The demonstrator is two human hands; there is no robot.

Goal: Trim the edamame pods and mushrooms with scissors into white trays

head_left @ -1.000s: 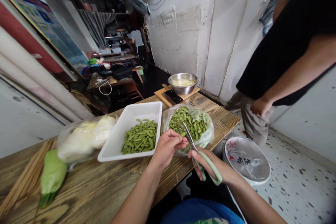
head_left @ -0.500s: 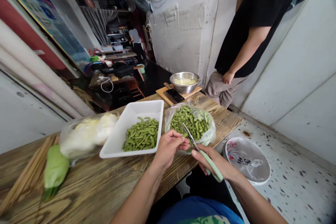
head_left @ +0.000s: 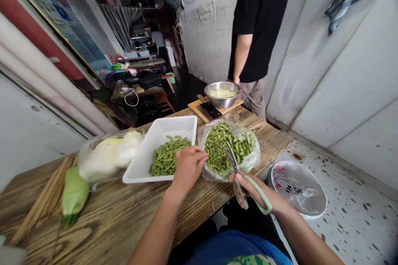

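My right hand (head_left: 248,188) grips scissors (head_left: 241,176) by their pale green handles, and the blades stand apart over the near side of a clear plastic bag (head_left: 256,153) filled with green edamame pods (head_left: 239,140). Over the right side of a white tray (head_left: 139,165) is my left hand (head_left: 189,167), fingers bent together and slightly blurred. Anything between those fingers is hidden. More edamame pods (head_left: 164,159) lie heaped in the tray, partly covered by that hand.
Bagged cabbage (head_left: 105,157), a green squash (head_left: 74,194) and wooden sticks (head_left: 43,198) lie left. A cleaver (head_left: 209,111) and a steel bowl (head_left: 220,99) rest on a board behind. A lined bin (head_left: 298,192) stands right on the floor. A person in black (head_left: 261,29) stands beyond the table.
My left hand has moved left from the scissor tips to the tray. The scissor blades have spread apart. The person in black has shifted left in view and stands farther off.
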